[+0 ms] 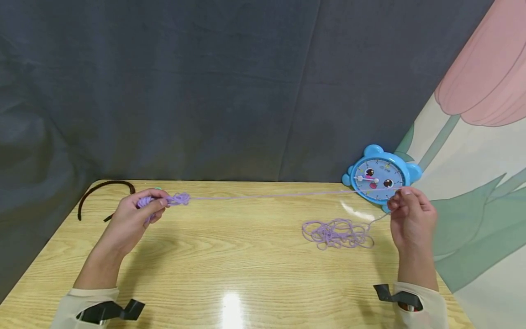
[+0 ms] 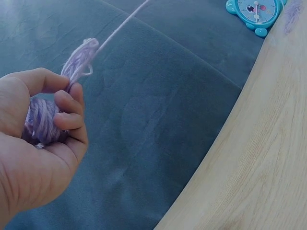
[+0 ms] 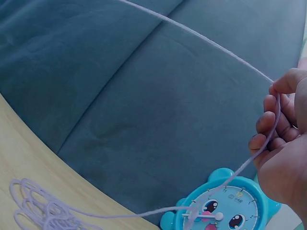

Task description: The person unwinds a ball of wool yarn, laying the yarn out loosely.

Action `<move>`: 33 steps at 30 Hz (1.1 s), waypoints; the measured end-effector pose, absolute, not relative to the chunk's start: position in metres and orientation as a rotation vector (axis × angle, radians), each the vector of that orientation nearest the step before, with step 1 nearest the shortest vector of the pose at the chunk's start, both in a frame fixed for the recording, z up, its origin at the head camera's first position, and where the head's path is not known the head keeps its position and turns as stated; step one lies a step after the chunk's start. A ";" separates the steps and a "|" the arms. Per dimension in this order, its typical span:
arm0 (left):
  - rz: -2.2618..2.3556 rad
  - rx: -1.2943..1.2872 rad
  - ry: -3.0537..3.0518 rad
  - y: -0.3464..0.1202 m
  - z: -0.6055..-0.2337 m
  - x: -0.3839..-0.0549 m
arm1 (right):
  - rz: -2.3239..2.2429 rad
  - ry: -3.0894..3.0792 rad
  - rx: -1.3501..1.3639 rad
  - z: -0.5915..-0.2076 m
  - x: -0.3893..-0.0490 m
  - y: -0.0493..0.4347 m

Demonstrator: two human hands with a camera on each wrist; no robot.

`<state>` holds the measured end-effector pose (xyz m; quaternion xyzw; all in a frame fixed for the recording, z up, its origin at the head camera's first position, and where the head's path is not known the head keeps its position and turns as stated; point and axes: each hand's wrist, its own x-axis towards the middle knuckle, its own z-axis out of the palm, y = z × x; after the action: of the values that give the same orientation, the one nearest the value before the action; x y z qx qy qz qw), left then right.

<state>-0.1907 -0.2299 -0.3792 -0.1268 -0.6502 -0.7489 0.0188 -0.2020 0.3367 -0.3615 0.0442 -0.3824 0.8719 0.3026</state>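
Note:
My left hand holds a wound bundle of light purple yarn in its curled fingers. Thumb and forefinger pinch a looped end that sticks out past the fingertips. From there a single strand runs taut across to my right hand, whose thumb and forefinger pinch it. Past that pinch, in the right wrist view, the strand hangs along the curled fingers and drops to a loose tangle of the same yarn on the table.
A blue toy clock with a cartoon face leans at the table's back right, behind the strand. A dark brown curved cord-like thing lies beyond my left hand. The wooden table ends at a dark grey curtain.

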 end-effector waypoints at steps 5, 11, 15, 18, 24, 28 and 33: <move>-2.329 -0.390 -2.019 -0.231 -0.379 -0.191 | 2.281 -0.981 0.093 -0.361 -0.202 0.343; -2.343 -0.377 -1.999 -0.231 -0.378 -0.190 | 2.245 -0.970 0.035 -0.359 -0.201 0.350; -2.347 -0.377 -1.983 -0.232 -0.377 -0.190 | 2.255 -0.926 0.035 -0.359 -0.200 0.354; -2.352 -0.379 -1.978 -0.232 -0.377 -0.190 | 2.258 -0.905 0.030 -0.359 -0.199 0.357; -2.349 -0.375 -1.990 -0.232 -0.377 -0.190 | 2.271 -0.962 -0.024 -0.362 -0.200 0.362; -2.344 -0.378 -2.004 -0.230 -0.377 -0.190 | 2.274 -1.046 -0.088 -0.366 -0.202 0.363; -2.333 -0.391 -2.033 -0.227 -0.380 -0.190 | 2.289 -1.036 -0.103 -0.366 -0.206 0.357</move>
<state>-0.1904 -0.2271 -0.3798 -0.1253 -0.6517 -0.7479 0.0113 -0.2056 0.3568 -0.3662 -0.0390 -0.3919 0.8660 0.3082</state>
